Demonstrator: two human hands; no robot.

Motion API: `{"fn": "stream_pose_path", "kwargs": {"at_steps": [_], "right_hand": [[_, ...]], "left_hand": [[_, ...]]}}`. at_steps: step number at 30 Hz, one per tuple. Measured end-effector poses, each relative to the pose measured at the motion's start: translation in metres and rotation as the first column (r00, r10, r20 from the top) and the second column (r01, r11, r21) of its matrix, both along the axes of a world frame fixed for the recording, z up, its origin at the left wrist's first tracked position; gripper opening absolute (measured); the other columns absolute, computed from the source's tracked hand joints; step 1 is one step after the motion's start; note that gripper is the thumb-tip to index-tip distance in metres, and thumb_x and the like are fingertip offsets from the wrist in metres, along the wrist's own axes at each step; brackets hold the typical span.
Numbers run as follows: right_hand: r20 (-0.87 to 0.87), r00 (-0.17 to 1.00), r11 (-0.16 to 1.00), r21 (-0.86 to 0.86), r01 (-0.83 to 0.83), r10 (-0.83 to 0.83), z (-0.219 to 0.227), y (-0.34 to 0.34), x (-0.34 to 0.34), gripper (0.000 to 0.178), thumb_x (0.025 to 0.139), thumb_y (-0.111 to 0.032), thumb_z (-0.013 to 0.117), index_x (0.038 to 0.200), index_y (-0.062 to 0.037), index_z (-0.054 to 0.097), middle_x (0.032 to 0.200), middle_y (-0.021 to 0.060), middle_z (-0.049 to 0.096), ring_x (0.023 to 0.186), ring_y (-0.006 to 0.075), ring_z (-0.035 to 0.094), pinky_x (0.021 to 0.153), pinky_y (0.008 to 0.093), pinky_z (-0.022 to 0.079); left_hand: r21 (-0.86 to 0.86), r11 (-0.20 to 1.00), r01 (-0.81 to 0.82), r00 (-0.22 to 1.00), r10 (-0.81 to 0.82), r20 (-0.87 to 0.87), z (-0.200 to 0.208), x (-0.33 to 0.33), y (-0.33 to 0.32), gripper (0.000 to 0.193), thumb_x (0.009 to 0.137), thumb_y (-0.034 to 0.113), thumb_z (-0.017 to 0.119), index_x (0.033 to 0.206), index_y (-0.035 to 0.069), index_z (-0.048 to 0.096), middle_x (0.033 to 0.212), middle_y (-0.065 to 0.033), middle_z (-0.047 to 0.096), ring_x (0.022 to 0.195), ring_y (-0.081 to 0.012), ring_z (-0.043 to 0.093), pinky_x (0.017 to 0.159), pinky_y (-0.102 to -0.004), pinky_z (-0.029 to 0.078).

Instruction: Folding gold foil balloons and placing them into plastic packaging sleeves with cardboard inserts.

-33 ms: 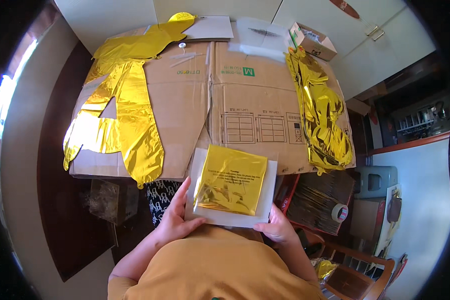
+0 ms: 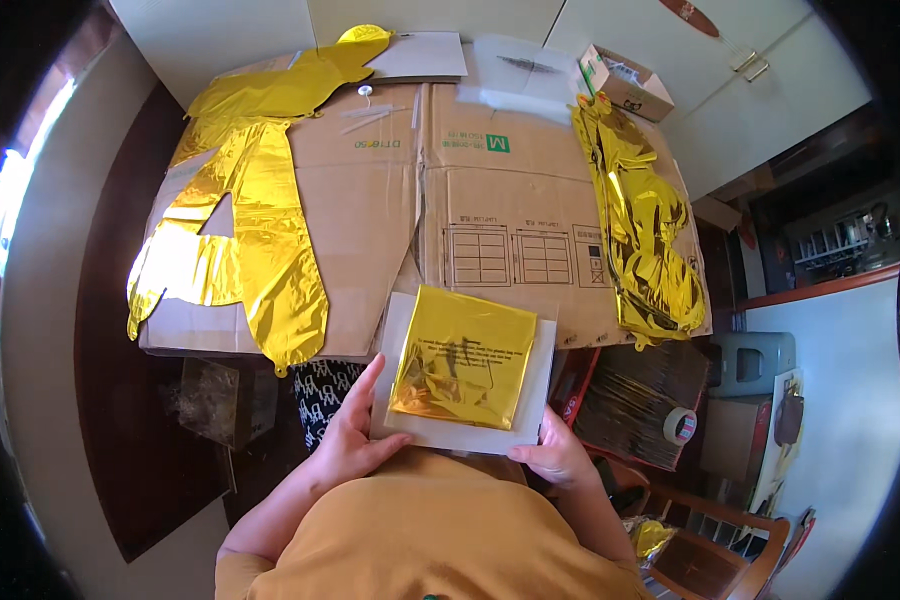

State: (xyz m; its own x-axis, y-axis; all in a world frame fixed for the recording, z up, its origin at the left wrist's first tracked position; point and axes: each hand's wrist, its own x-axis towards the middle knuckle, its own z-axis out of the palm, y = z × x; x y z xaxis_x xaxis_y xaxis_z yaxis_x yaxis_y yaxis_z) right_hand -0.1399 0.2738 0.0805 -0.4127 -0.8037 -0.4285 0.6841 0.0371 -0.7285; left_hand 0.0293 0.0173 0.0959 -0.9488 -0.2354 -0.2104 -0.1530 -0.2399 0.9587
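In front of my body I hold a white card [image 2: 450, 440] with both hands. A square, gold-coloured clear-film packet [image 2: 465, 350] lies on it, slightly askew, with dark print and folded shiny foil showing through. My left hand [image 2: 358, 425] grips the card's lower left corner, thumb on top and fingers along the side. At the lower right corner my right hand [image 2: 555, 452] pinches the card, its thumb on top and its other fingers mostly hidden underneath. Flat gold foil balloons lie beyond: an A-shaped one [image 2: 270, 260] at the left and a curvy one [image 2: 645, 230] at the right.
Flattened cardboard [image 2: 360, 200] covers the table. Another gold foil piece [image 2: 270, 92], white sheets [image 2: 420, 55] and a small open box [image 2: 625, 85] lie along its far side. Below right, a tape roll [image 2: 679, 426] rests on a dark carton [image 2: 630, 400], near a wooden chair [image 2: 710, 560].
The gold packet and the card have tilted and shifted very slightly, up and to the right. Both hands keep their hold.
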Motion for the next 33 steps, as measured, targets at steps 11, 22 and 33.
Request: {"fn": "stream_pose_path", "kwargs": {"at_steps": [11, 22, 33], "right_hand": [[-0.081, 0.994, 0.989, 0.133, -0.060, 0.071, -0.012, 0.015, -0.002, 0.038, 0.088, -0.002, 0.071, 0.124, -0.0040, 0.060, 0.110, 0.0057, 0.070, 0.097, 0.0133, 0.067, 0.072, 0.0278, 0.053], [-0.030, 0.981, 0.981, -0.001, 0.192, -0.192, -0.015, -0.011, -0.003, 0.023, 0.093, -0.011, 0.070, 0.115, -0.0022, 0.066, 0.107, 0.0100, 0.073, 0.095, 0.0173, 0.069, 0.086, 0.0330, 0.054], [-0.102, 0.963, 0.965, 0.056, 0.254, -0.248, -0.037, -0.013, -0.004, 0.017, 0.095, -0.012, 0.070, 0.109, -0.0025, 0.069, 0.101, 0.0101, 0.075, 0.085, 0.0154, 0.070, 0.080, 0.0312, 0.058]], "left_hand": [[0.069, 0.996, 0.060, 0.996, -0.063, 0.055, 0.003, 0.007, 0.008, 0.101, 0.085, -0.013, 0.069, 0.162, 0.008, 0.006, 0.162, -0.0125, 0.027, 0.144, -0.0181, 0.035, 0.114, -0.0343, 0.038], [-0.065, 0.988, -0.140, 0.989, 0.143, 0.045, -0.027, -0.015, 0.007, 0.086, 0.088, -0.014, 0.066, 0.158, 0.005, 0.022, 0.158, -0.0087, 0.036, 0.132, -0.0157, 0.049, 0.101, -0.0295, 0.051], [-0.119, 0.964, -0.239, 0.971, 0.237, -0.028, -0.029, -0.023, 0.008, 0.089, 0.085, -0.016, 0.067, 0.158, 0.005, 0.022, 0.152, -0.0121, 0.045, 0.126, -0.0173, 0.056, 0.095, -0.0293, 0.054]]}}
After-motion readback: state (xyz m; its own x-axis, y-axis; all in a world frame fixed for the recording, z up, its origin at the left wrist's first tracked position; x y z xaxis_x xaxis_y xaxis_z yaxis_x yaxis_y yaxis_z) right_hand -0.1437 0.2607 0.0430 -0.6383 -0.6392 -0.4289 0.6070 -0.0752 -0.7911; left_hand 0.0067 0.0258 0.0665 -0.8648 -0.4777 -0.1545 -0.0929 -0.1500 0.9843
